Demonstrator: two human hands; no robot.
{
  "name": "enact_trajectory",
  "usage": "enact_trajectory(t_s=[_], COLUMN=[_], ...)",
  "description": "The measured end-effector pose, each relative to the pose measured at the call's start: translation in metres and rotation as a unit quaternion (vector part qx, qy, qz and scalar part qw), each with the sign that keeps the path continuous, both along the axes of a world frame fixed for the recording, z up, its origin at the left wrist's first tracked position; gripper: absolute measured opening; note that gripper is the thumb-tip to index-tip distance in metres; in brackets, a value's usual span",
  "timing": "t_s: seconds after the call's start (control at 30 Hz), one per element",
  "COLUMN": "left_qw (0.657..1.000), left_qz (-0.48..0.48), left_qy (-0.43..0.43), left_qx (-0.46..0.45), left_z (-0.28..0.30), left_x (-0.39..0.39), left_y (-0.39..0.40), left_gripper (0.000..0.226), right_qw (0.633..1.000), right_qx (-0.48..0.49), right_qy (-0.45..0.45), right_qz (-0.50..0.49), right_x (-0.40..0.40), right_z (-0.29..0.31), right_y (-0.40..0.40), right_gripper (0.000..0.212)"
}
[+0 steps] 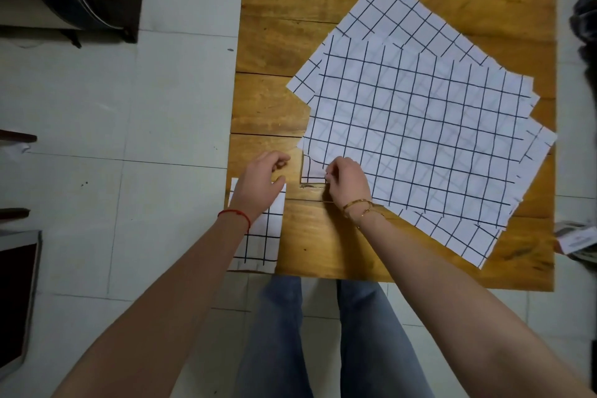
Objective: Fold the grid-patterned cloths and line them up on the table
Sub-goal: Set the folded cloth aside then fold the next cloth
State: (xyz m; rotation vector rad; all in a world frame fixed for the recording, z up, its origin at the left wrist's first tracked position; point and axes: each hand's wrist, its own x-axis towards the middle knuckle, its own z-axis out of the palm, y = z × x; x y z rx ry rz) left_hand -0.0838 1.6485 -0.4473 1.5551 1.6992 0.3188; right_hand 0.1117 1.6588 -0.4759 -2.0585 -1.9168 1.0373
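Clearly the right hand [347, 182] pinches the near-left corner of the top cloth [416, 136], at seven o'clock of the unfolded stack [452, 229]; the left hand [263, 179] hovers loosely curled, holding nothing, above the folded cloth [261, 241] at the table [310, 249] edge. Next, probably: lift that sheet clear. No containers show.

Hidden and cut off
The left hand [263, 182] covers the folded cloth's [261, 236] far end; lower cloths [452, 233] lie mostly under the top cloth [420, 139].

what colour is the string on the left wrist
Red; the thin string bracelet shows clearly in the head view, just behind the left hand.
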Motion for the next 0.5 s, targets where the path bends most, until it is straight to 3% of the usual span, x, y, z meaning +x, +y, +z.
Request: enact_trajectory(t_s=[0.2,0.27,0.37,0.47,0.5], left_qw=[0.995,0.992,0.987,0.983,0.982], left_qz=[-0.066,-0.080,-0.100,-0.116,-0.119], left_qy=[0.036,0.037,0.024,0.015,0.015], left_qx=[0.060,0.087,0.121,0.141,0.144], left_z=[0.022,0.033,0.051,0.074,0.082], left_x=[0.033,0.045,0.066,0.090,0.098], left_y=[0.026,0.037,0.055,0.067,0.069], left_gripper=[0.075,0.066,0.031,0.021,0.020], right_qw=[0.982,0.974,0.967,0.965,0.966], right_qx=[-0.048,-0.075,-0.089,-0.079,-0.065], right_qy=[0.182,0.214,0.232,0.246,0.248], right_qz=[0.003,0.028,0.053,0.037,0.019], right_x=[0.046,0.066,0.093,0.116,0.122], right_z=[0.040,0.058,0.085,0.114,0.125], right_y=[0.012,0.016,0.023,0.029,0.030], right_gripper=[0.004,0.008,0.015,0.003,0.011])
